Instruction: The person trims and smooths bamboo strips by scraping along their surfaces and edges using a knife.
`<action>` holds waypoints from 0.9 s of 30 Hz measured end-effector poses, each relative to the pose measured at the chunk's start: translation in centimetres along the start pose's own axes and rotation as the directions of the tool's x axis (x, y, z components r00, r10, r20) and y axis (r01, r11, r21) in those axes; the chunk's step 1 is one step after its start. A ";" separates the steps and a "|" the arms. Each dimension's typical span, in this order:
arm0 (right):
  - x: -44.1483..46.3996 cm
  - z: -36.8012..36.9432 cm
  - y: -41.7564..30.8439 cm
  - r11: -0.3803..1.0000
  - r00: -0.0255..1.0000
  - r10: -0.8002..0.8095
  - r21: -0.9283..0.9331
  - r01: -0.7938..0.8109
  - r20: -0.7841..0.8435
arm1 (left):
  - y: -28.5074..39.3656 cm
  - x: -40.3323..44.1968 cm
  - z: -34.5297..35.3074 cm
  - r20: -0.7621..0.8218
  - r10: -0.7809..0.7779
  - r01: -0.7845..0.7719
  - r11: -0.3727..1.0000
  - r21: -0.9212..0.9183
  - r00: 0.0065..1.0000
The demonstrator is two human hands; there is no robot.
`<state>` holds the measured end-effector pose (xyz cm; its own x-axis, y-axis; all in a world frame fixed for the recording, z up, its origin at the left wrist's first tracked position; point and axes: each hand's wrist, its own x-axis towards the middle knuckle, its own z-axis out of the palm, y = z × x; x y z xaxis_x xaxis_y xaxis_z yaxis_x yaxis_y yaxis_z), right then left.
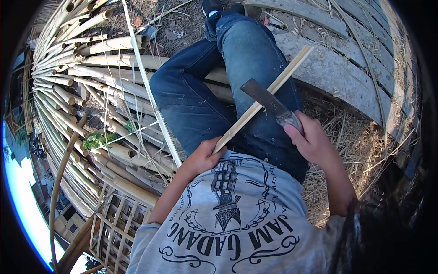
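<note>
My left hand point(206, 156) is closed around the near end of a split bamboo strip point(242, 122). The strip slants up and away to the right across my jeans point(248, 55). In my right hand point(311, 139) is a broad-bladed knife point(269, 101), gripped by its handle, the thumb lying along it. The dark blade crosses the strip near its middle and appears to touch it. Part of the handle is hidden by my fingers.
Many bamboo poles point(114, 44) lie stacked on the left, with a long pale strip point(145, 77) in front. A woven bamboo lattice point(116, 223) stands at lower left. Weathered wooden planks point(333, 68) lie at upper right, and shavings point(346, 150) cover the ground on the right.
</note>
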<state>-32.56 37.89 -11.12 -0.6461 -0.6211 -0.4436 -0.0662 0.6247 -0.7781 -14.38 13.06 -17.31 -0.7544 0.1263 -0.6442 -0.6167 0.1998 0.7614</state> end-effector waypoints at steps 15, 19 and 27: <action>-1.1 1.4 -0.2 1.000 0.997 0.000 -0.002 0.000 0.074 | 2.9 1.3 -0.3 0.034 -0.017 0.018 1.000 -0.024 0.999; -0.4 1.1 0.1 0.875 0.949 0.268 0.454 -0.168 -0.166 | 3.4 2.3 0.1 0.016 0.018 -0.017 0.998 -0.063 1.000; -1.2 1.1 1.3 0.953 0.968 0.179 0.277 -0.126 -0.175 | 4.2 2.4 0.9 -0.182 0.073 -0.033 0.977 0.213 0.981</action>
<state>-31.07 38.98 -12.10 -0.7702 -0.4070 -0.4910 0.2290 0.5420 -0.8086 -18.57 15.02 -15.75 -0.8256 -0.0385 -0.5629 -0.5295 0.3977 0.7493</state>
